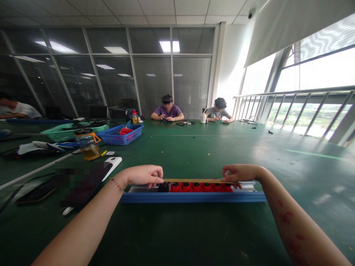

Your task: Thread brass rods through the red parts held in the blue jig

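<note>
A long blue-fronted metal channel (pixel 193 197) lies crosswise on the table in front of me. Inside it sits a row of several red block-shaped parts (pixel 196 187) with dark tops, and a black block (pixel 163 187) is at their left. Just over the row runs a thin brass-coloured strip (pixel 191 180). My left hand (pixel 146 175) is closed at the strip's left end, thumb and fingers pinched together. At the right end, my right hand (pixel 235 173) pinches the strip with its fingers bent. Whether the strip touches the red parts I cannot tell.
On the left lie a dark tablet-like device (pixel 88 181), a black phone-like item (pixel 37 192) and a jar of amber liquid (pixel 88 146). Beyond stand a blue basket (pixel 122 136) and a green basket (pixel 62 133). Two people (pixel 167 111) sit across the table.
</note>
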